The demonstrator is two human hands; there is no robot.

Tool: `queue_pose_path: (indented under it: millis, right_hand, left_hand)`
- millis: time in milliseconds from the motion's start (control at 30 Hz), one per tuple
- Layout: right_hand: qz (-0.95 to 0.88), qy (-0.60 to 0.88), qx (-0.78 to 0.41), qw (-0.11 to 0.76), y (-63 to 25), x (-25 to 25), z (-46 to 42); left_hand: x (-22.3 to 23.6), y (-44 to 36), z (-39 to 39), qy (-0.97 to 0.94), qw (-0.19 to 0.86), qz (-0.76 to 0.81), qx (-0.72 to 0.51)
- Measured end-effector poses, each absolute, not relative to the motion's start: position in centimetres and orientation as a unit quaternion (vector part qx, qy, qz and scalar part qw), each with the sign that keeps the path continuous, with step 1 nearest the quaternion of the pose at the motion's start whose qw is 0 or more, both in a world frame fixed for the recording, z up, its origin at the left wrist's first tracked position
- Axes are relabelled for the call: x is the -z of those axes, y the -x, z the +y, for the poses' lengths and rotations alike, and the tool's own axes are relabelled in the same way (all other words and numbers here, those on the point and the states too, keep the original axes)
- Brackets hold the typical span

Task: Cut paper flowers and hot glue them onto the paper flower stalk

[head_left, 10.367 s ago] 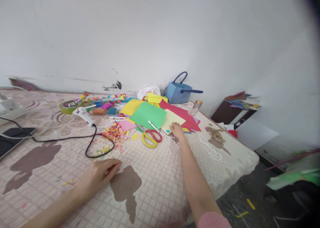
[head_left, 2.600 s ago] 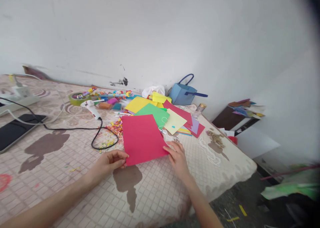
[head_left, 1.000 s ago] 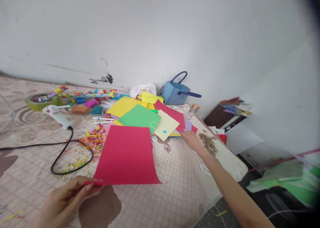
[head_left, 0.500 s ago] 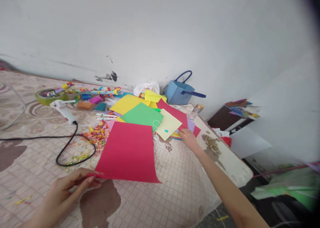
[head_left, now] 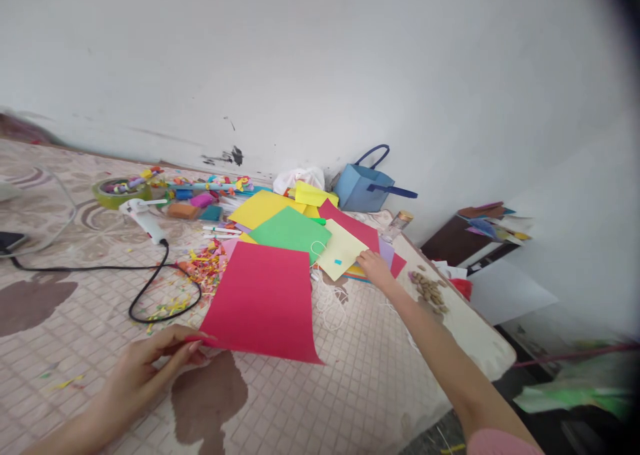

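My left hand (head_left: 159,368) pinches the near left corner of a red paper sheet (head_left: 265,295) between thumb and fingers. The sheet's near edge is lifted and curves above the table. My right hand (head_left: 376,270) reaches out to the right edge of a pale yellow sheet (head_left: 343,247), over a stack of coloured papers. Its fingers are curled there, and what lies under them is hidden. Behind the red sheet lie a green sheet (head_left: 290,234) and a yellow sheet (head_left: 267,208). Loose white string (head_left: 331,305) rests between the red sheet and my right hand.
To the left, a white glue gun (head_left: 145,220) trails a black cord (head_left: 137,296) near paper scraps (head_left: 207,268). A tape roll (head_left: 120,194), clay blocks (head_left: 183,210), a blue bag (head_left: 365,187) and a jar (head_left: 400,222) stand farther back. Peanuts (head_left: 429,292) lie near the right table edge.
The view has turned slightly left, shifting everything rightward. My right fingers have moved a little left, onto the pale yellow sheet's edge. My left hand keeps hold of the red sheet.
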State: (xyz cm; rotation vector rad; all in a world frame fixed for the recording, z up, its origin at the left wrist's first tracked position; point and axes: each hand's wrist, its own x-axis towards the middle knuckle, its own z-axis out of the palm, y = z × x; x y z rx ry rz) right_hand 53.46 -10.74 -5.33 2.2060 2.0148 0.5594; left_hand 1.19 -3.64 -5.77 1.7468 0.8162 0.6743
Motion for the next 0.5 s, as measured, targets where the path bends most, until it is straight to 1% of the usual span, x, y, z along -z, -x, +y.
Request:
queue_pose_path:
  millis: [100,233,367,500]
  right_hand:
    - [0.654,-0.733,-0.184,0.029,-53.5,5.1,-10.4]
    - [0.639,-0.747,-0.179,-0.026,-53.6,4.2,-10.5]
    - [0.659,-0.735,-0.135,-0.084,-52.6,3.2,-11.1]
    - [0.677,-0.711,-0.084,-0.172,-48.5,2.2,-12.8]
  left_hand:
    - [5.7,-1.1,-3.7,-0.736,0.518,0.336,-0.276]
    - [5.0,-1.2,-3.9,-0.739,0.516,0.326,-0.286]
    - [4.9,-1.1,-4.0,-0.746,0.502,0.320,-0.298]
    - [5.3,-0.9,-4.1,-0.761,0.490,0.305,-0.295]
